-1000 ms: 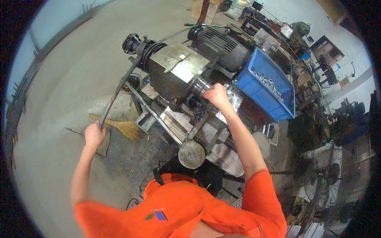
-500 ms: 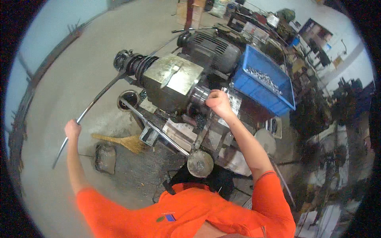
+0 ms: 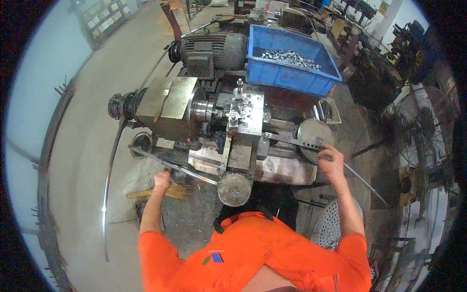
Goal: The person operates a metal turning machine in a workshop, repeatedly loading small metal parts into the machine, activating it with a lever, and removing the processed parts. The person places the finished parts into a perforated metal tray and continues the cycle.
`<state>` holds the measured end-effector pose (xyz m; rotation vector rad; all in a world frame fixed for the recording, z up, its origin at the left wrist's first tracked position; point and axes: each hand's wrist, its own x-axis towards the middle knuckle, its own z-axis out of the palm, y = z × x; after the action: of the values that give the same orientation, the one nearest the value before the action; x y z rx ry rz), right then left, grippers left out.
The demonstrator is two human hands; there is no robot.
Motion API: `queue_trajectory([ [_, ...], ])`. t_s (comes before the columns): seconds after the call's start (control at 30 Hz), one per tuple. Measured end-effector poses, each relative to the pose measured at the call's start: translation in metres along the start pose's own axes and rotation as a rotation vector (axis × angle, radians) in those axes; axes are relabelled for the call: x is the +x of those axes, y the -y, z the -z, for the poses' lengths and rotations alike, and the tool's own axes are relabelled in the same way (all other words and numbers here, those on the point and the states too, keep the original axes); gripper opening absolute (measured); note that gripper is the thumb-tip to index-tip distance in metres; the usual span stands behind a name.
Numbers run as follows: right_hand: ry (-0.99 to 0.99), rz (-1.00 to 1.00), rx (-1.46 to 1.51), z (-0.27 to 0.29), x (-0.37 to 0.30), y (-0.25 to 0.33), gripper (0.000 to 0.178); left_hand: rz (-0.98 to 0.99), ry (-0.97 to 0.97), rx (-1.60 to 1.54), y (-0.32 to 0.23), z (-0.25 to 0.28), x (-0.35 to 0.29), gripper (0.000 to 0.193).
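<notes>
Perforated bar [image 3: 296, 141] seen lower right of tool block [image 3: 251, 113], its end touched by curled right hand [image 3: 332, 163]; firm grip can't be told. Left hand [image 3: 162, 179], lower left of block, near polished rod [image 3: 184, 170]; grip unclear. Bar best eased smoothly, fingers kept clear of block.

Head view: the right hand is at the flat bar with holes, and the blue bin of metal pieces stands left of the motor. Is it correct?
Not fully: in the head view, the blue bin of metal pieces stands right of the motor. The right hand is indeed at the flat bar.
</notes>
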<state>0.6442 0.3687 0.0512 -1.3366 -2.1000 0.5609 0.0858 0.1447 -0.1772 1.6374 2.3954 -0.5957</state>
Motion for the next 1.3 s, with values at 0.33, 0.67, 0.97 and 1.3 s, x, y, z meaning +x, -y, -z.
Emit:
queue_trajectory([
  [0.33,0.123,-0.707,-0.758,0.105,-0.079,-0.197,0.030,0.148,-0.089,-1.199,0.011,0.068,-0.028,0.027],
  [0.67,0.179,-0.711,-0.691,0.064,-0.189,-0.204,0.026,0.408,-0.376,-1.595,-0.022,0.142,-0.032,0.041],
  [0.97,0.074,-1.026,0.368,-0.011,-0.230,-0.112,0.023,0.438,-0.334,-1.636,-0.027,0.142,-0.033,0.033],
  [1.3,0.069,-0.882,0.441,-0.020,-0.242,-0.118,0.021,0.494,-0.086,-1.547,-0.020,0.150,-0.029,0.039],
])
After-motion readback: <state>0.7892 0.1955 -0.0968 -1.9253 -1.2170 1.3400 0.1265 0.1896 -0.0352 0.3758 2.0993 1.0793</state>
